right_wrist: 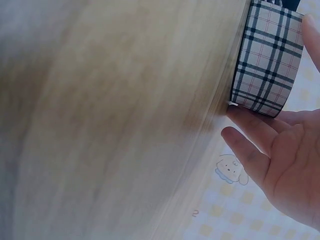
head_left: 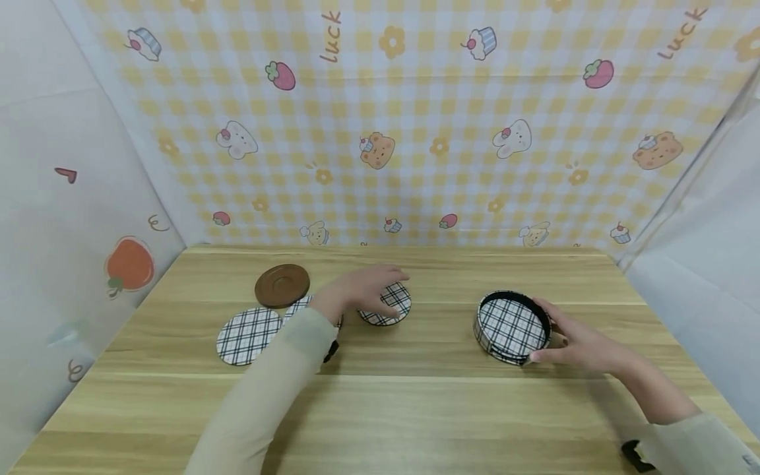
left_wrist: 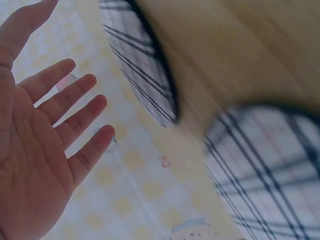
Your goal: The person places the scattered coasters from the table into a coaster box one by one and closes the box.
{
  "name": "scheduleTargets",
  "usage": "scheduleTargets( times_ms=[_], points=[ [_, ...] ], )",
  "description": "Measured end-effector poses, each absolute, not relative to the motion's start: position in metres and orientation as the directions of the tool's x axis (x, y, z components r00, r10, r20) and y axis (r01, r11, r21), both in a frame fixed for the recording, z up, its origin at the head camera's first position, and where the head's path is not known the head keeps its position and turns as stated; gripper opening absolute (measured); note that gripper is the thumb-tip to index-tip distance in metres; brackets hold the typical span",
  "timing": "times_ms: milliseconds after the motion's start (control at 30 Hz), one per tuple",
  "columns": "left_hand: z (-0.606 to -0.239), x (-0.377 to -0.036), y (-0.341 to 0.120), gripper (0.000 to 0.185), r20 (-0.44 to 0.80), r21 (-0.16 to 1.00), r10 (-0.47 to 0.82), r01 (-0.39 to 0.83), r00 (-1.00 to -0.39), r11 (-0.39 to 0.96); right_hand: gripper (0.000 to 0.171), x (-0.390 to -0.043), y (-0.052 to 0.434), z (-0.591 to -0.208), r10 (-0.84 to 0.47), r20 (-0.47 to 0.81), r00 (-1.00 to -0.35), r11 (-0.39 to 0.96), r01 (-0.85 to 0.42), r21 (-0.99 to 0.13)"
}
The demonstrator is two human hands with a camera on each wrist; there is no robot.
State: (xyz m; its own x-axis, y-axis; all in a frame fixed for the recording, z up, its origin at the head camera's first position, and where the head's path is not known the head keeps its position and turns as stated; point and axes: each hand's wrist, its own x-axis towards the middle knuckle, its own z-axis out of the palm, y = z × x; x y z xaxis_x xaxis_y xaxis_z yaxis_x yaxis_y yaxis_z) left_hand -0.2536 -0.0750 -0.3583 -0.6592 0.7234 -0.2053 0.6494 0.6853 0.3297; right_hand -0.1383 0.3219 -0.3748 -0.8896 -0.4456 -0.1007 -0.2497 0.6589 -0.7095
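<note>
My left hand hovers over a round plaid coaster near the middle of the table, its fingers loosely spread. In the left wrist view that palm has nothing in it, with a tilted-looking plaid disc beyond the fingertips. On the right side stands a round, low plaid coaster holder with a black inner wall and a plaid surface inside. My right hand holds its right side, thumb at the front and fingers around the back. The right wrist view shows fingers against the holder's plaid side.
Left of my left hand lie another plaid coaster and one partly hidden by my forearm. A brown round disc touches or overlaps that one from behind. A yellow checked cloth hangs along the table's back edge.
</note>
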Motion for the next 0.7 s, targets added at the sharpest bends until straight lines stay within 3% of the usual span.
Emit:
scheduleTargets(
  times_ms=[433,700],
  points=[
    [-0.363,-0.247,-0.098,0.091,-0.254,0.328,0.639,0.557,-0.726,0.763,0.101,-0.139,0.323,-0.376,-0.45,-0.089,-0.889,0.664,-0.267,-0.699],
    [-0.37,-0.252,-0.099,0.091,-0.271,0.315,0.62,0.541,-0.737,0.78,0.102,-0.139,0.324,-0.377,-0.451,-0.086,-0.888,0.656,-0.265,-0.707]
  ],
)
